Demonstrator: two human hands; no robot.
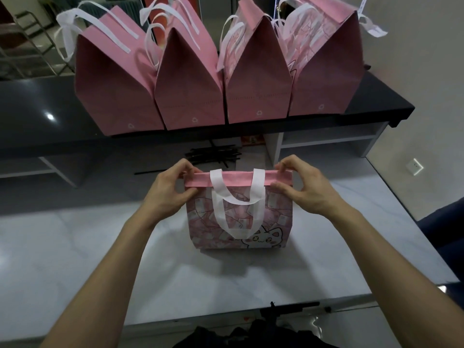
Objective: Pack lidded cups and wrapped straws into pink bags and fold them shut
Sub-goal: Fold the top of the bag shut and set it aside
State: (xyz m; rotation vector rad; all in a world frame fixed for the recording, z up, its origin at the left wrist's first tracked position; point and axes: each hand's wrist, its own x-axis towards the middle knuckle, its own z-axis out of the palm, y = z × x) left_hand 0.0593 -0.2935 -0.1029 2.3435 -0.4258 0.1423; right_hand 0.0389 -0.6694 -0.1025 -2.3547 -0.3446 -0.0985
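Both forearms reach forward from the bottom corners of the view and converge on a pink bag (239, 217) standing upright on the pale marble-look table (100, 259). The left hand (167, 190) pinches the left end of the bag's folded top strip, fingers curled over the far side and thumb pressed against the near face just under the fold. The right hand (305, 189) mirrors it at the right end, fingertips bent over the top edge and thumb tucked under the strip. Both wrists are slightly raised, knuckles pointing away from the person.

The folded strip runs flat between the 2 hands, and a white handle (236, 209) hangs down in a loop over the bag's printed front, where a cartoon cat (263, 237) shows near the bottom right.

Behind, on a dark raised counter (37, 114), 4 pink bags (221, 84) stand in a row, touching side by side, their tops closed and their white handles sticking up. Below that counter's edge, just beyond the bag being held, lies a loose pile of black wrapped straws (213, 154), with 1 straw lying apart to the left. What the held bag contains cannot be seen.
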